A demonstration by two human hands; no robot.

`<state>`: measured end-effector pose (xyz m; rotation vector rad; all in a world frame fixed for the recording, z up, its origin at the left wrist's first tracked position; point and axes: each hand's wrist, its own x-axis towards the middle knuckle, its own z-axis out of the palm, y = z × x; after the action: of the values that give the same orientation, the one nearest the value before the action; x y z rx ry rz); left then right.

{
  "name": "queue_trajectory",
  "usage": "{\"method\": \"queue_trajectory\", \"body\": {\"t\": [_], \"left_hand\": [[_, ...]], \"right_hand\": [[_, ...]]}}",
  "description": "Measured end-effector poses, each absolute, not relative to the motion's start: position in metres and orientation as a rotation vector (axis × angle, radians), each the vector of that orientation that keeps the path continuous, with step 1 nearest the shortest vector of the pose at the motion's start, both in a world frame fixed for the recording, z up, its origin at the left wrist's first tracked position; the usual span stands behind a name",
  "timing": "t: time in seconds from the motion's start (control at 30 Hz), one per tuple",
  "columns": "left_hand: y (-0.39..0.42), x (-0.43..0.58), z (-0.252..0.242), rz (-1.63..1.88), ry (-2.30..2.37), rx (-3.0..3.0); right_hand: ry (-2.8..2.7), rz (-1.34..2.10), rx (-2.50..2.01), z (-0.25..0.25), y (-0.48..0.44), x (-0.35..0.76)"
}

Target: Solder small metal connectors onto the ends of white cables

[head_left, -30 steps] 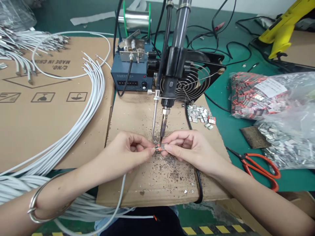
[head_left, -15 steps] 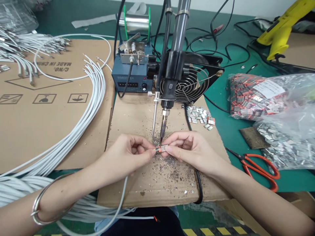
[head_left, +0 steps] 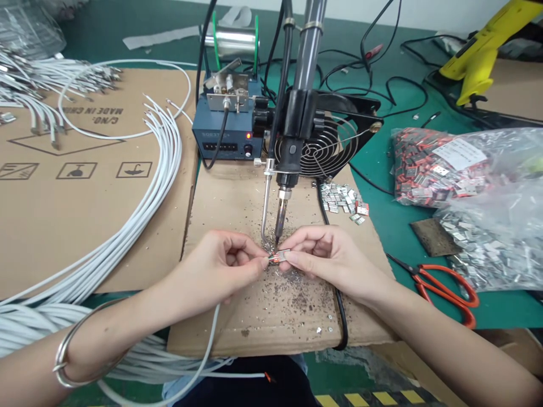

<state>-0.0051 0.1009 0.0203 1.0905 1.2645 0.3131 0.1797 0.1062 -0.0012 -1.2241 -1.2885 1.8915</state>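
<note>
My left hand (head_left: 220, 268) pinches the end of a white cable (head_left: 207, 345) that trails back under my wrist. My right hand (head_left: 328, 257) pinches a small metal and red connector (head_left: 280, 256). Both meet directly under the tip of the mounted soldering iron (head_left: 280, 217) and its bent solder feed tube (head_left: 264, 209). The cable end and connector touch each other at the iron's tip, over a cardboard pad (head_left: 237, 198) sprinkled with solder crumbs.
A blue solder feeder box (head_left: 224, 133) and a black fan (head_left: 326, 141) stand behind the iron. White cables (head_left: 139, 209) sweep across the cardboard on the left. Loose connector shells (head_left: 341, 199), bags of parts (head_left: 466, 186), orange scissors (head_left: 445, 285) and a yellow glue gun (head_left: 479, 56) lie to the right.
Both hands stay pinched at the iron tip almost without moving. A small red light now shows on the blue box's front.
</note>
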Motion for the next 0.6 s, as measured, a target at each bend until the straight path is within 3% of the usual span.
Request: {"method": "queue_trajectory", "body": {"t": [0.33,0.47,0.6], "left_hand": [[0.099,-0.008,0.019,0.24,1.227,1.18],[0.082,-0.01,0.026,0.228,1.107,1.645],[0.033,0.004,0.009,0.253,0.882,2.197]], "right_hand": [[-1.436,1.877,-1.226,-0.002,0.106,0.18],[-1.692,1.827,-1.189,0.011,0.091,0.193],[-2.369,1.569,-0.98,0.037,0.06,0.224]]}}
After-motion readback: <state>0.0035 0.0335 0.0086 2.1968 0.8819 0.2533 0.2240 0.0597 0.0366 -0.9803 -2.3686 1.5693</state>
